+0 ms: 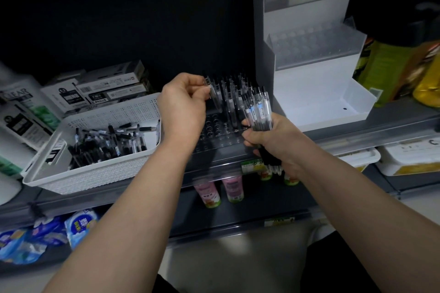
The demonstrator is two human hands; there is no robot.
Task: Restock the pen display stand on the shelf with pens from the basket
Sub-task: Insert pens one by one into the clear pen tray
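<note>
Dark back panel (119, 19) stands behind the left hand (183, 102) and right hand (269, 135); lighting is dim. A grey shelf (392, 121) runs beneath both hands, a lower shelf (238, 216) under it, and pale floor (238, 264) lowest.

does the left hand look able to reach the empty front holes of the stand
Probably yes: the left hand, pinching a pen, is just over the stand, and nothing blocks its front holes.

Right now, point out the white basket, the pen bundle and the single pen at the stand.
white basket (100, 175): head view, perforated front wall.
pen bundle (259, 112): head view, middle of the clear barrels.
single pen (216, 102): head view, lower part of its clear barrel.
</note>
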